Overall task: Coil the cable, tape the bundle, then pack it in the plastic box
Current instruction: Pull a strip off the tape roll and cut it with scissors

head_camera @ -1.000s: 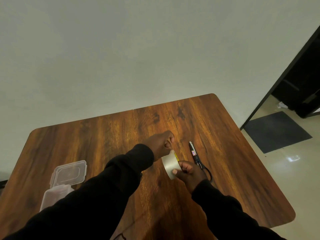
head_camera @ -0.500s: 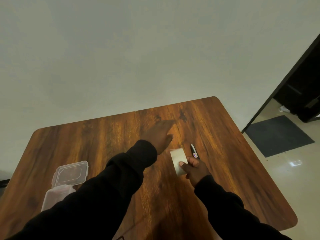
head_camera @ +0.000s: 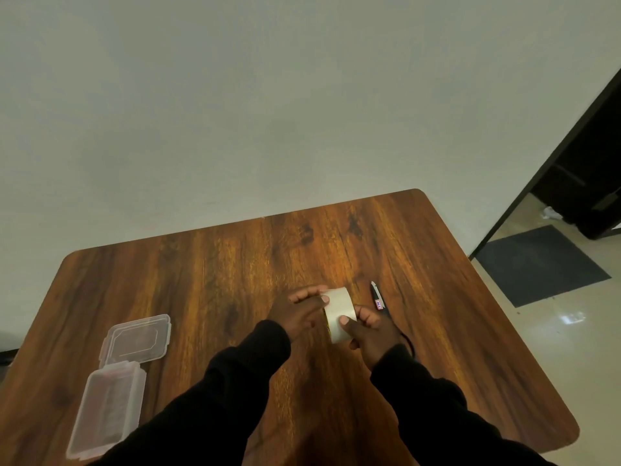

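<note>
A pale roll of tape (head_camera: 339, 312) stands on edge near the middle of the wooden table (head_camera: 218, 280). My right hand (head_camera: 371, 334) grips it from the near right, thumb on its outer face. My left hand (head_camera: 300, 312) rests against the roll's left side, fingertips touching its top edge. A clear plastic box (head_camera: 106, 410) sits open at the near left, its hinged lid (head_camera: 137, 338) lying flat beyond it. The cable is not visible; my sleeves hide the near table.
Black-handled scissors (head_camera: 378, 297) lie just right of my right hand, blades pointing away. The table's right edge drops to a pale floor with a dark mat (head_camera: 541, 264). A dark doorway (head_camera: 591, 169) stands at the far right.
My left hand had reached away from the roll over the table, and has now come back against the roll's left side. My right hand kept hold of the roll.
</note>
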